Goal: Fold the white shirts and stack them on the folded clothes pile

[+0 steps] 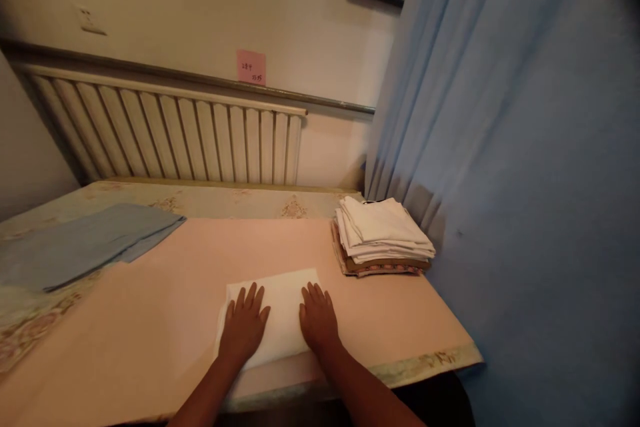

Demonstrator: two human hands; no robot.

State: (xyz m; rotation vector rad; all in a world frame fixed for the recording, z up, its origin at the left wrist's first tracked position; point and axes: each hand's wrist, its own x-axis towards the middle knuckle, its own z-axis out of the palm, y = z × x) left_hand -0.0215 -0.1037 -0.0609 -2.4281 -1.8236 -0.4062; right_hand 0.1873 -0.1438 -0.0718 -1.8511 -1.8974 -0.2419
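Note:
A folded white cloth (283,313) lies flat on the pink sheet near the front edge of the bed or table. On its left part rests my left hand (246,323), palm down, with the fingers stretched out and slightly apart. My right hand (319,317) lies flat along the cloth's right side, its fingers also extended. Both hands press on the cloth without gripping it. Part of the cloth's right edge is hidden under my right hand.
A stack of folded cloths (383,233) sits at the right, beside a blue curtain (480,167). A folded blue cloth (100,240) lies at the left. The pink sheet (150,320) covers a flowered cover (293,205). Behind stand a radiator (185,133) and the wall.

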